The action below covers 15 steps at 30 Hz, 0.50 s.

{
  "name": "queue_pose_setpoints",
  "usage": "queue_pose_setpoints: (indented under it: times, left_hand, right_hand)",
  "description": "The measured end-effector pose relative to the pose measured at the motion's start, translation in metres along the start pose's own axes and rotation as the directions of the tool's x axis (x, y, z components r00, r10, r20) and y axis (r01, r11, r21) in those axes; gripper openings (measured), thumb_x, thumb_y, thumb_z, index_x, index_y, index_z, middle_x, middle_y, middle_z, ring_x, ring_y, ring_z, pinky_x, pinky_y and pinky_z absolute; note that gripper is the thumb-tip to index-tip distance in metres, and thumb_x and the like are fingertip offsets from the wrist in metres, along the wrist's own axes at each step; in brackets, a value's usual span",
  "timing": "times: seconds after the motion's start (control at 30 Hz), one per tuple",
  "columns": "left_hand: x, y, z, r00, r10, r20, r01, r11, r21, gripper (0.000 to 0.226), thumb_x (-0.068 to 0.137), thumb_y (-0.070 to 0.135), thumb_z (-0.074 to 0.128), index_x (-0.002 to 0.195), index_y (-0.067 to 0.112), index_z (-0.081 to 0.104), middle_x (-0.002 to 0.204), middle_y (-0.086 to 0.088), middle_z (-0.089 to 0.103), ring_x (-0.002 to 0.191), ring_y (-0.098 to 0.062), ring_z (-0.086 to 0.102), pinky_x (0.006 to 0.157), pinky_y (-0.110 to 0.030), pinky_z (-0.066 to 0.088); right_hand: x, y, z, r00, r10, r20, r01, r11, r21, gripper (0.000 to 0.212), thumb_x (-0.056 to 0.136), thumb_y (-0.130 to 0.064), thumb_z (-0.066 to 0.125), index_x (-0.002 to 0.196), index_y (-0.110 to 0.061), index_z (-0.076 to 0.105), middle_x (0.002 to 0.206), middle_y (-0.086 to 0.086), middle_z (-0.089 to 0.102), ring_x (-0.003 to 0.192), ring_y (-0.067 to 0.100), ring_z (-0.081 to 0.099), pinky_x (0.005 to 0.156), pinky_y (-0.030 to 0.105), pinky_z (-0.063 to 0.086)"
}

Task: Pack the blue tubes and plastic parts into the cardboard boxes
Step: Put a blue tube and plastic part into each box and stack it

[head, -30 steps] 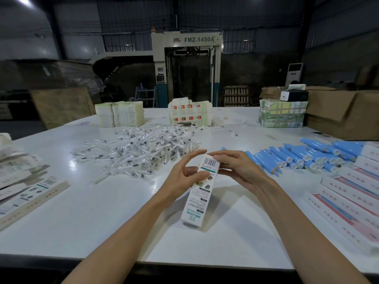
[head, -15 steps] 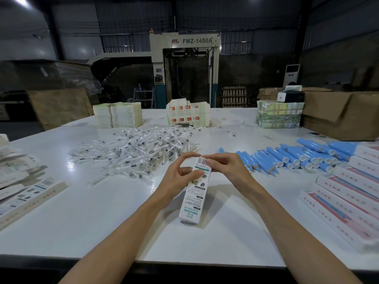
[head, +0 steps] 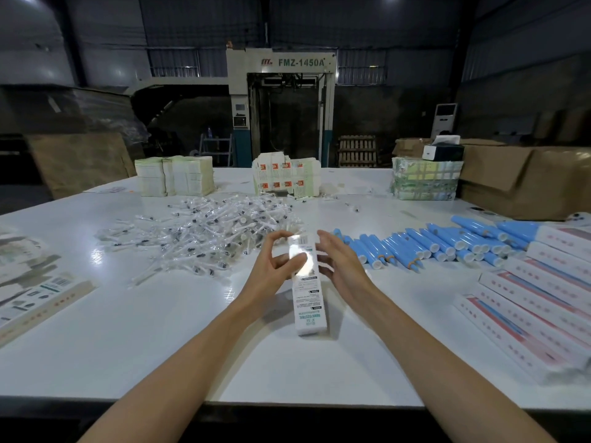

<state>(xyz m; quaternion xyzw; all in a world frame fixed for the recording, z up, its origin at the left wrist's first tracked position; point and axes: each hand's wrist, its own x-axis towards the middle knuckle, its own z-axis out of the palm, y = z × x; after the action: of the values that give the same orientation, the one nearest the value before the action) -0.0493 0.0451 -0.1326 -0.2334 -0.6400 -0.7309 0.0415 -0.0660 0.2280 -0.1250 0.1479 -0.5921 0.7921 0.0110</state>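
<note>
A long white cardboard box (head: 308,302) with teal print lies lengthwise on the white table (head: 160,340) in front of me, between my hands. My left hand (head: 275,266) is at its far left edge, thumb on the top face and fingers spread. My right hand (head: 339,266) is flat and open beside its right edge, fingers straight. Blue tubes (head: 441,244) with white caps lie in a row to the right. A heap of clear plastic parts (head: 211,235) in wrappers lies behind my left hand.
Filled pink-and-white boxes (head: 537,308) are lined up at the right edge. Flat unfolded boxes (head: 35,292) lie at the left. Stacks of leaflets (head: 174,180), cartons (head: 286,180) and a bundle (head: 423,183) stand at the back. Brown cartons (head: 524,183) stand far right.
The box has gone from upright, with both hands pinching its top flap, to lying along the table. My right hand has let go and opened; my left fingers have spread.
</note>
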Motion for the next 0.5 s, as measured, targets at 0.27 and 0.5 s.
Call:
queue_pose_setpoints:
  times: [0.27,0.5]
  left_hand:
    - [0.011,-0.007,-0.012,0.987,0.11,-0.117,-0.107,0.994,0.028,0.05,0.09,0.029,0.086,0.119,0.035,0.046,0.108,-0.002,0.076,0.09,-0.018,0.073,0.073,-0.029,0.059]
    - [0.008,-0.016,-0.009,0.985,0.158,-0.068,-0.127,0.935,0.332,0.062,0.093,0.042,0.075,0.138,0.034,0.034,0.126,-0.001,0.065,0.11,-0.009,0.069,0.086,-0.029,0.062]
  right_hand:
    - [-0.012,0.005,0.002,0.938,0.253,0.238,-0.222,0.964,-0.149,0.062,0.093,-0.076,0.057,0.134,-0.031,0.068,0.125,0.011,0.073,0.1,0.028,0.072,0.085,0.044,0.06]
    - [-0.021,-0.011,-0.001,0.964,0.201,0.174,-0.13,0.927,-0.351,0.05,0.1,-0.068,0.049,0.135,-0.034,0.063,0.108,0.001,0.075,0.095,0.02,0.073,0.084,0.043,0.061]
